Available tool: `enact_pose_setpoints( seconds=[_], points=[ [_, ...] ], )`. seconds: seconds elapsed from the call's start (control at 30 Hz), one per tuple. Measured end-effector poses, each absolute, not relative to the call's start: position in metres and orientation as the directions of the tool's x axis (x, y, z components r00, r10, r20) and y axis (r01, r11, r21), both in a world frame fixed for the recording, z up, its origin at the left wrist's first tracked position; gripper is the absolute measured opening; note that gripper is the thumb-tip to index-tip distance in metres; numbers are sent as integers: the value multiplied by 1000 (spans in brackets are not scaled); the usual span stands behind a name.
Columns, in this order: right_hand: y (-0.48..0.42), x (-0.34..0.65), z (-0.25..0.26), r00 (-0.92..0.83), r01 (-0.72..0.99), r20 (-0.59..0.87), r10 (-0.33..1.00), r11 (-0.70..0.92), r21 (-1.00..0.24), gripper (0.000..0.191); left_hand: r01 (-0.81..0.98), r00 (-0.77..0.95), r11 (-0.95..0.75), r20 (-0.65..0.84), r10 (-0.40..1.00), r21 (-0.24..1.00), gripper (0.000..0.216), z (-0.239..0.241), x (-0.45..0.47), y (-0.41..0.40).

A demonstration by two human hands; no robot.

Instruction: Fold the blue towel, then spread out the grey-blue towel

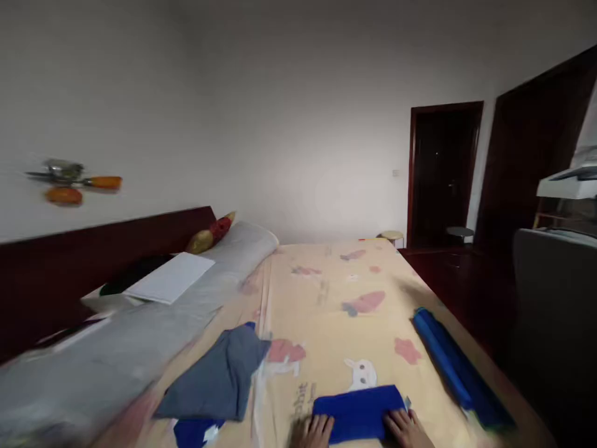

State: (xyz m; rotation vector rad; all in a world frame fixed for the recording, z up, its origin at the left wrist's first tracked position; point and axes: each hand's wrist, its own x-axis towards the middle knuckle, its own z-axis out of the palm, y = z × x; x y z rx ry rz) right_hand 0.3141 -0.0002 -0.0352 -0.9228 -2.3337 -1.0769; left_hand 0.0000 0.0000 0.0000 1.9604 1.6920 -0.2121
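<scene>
Lighting: we record dim, even light, brightest on the far wall point(317, 155); doorways point(443, 174) at far right dark. Quality: we note motion blur throughout, heaviest near left; blue cloth point(357, 414) smeared.

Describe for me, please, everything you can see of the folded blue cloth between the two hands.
The folded blue cloth is plain royal-blue fabric, folded into a flat, roughly rectangular pad. It lies on the cartoon-print bed sheet, close to the camera. The left hand touches its left end and the right hand its right end. Whether they grip it is unclear.
</scene>
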Motion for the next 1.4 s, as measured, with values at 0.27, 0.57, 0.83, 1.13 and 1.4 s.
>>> enact_pose_setpoints(
  seconds=[0.27, 0.57, 0.83, 1.13, 1.4],
  points=[
    [-2, 316, -50, -637, 758, 651, 412, 489, 432, 27, 946, 243, -116, -425, 872, 304, 73, -1, -1, -4],
    [-2, 313, -60, -571, 796, 729, 377, 472, 379, 30, 936, 252, -118, -401, 881, 331, 73, 9, 3, -8],
    [-3, 311, -63, -504, 832, 777, 377, 455, 318, 46, 946, 230, -101, -417, 879, 309, 71, 17, 7, -11],
    [-4, 306, -66, -423, 864, 824, 376, 442, 242, 50, 942, 233, -107, -394, 889, 317, 72, 11, 6, -12],
    [-4, 304, -70, -415, 867, 831, 370, 438, 238, 38, 942, 229, -98, -399, 888, 322, 71, 12, 6, -13]
  ],
)
